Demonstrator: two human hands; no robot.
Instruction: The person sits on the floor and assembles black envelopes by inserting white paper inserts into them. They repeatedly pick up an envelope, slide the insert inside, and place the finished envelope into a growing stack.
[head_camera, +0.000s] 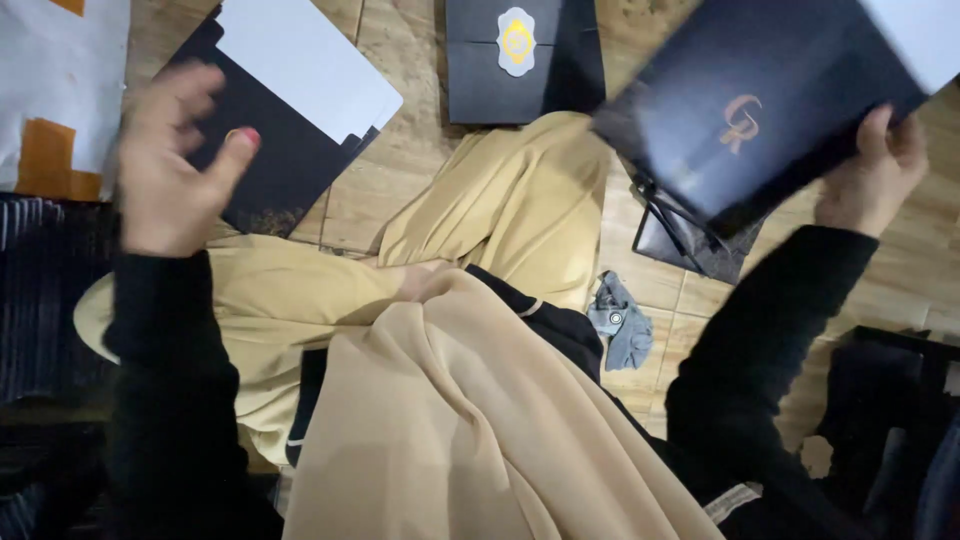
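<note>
My right hand (872, 172) grips the edge of a dark navy flat box or folder (750, 110) with a gold emblem, held tilted above the floor at the upper right. My left hand (175, 160) is raised at the upper left with fingers apart and holds nothing. It hovers over a stack of black cards (270, 150) topped by a white sheet (305, 60). My legs under tan cloth (470, 400) fill the middle.
A black folded box with a white and gold label (516, 55) lies at the top centre. More dark flat pieces (690, 245) lie under the held box. A small grey cloth item (622, 325) rests on the tiled floor. Dark ribbed stacks (45, 290) sit at the left.
</note>
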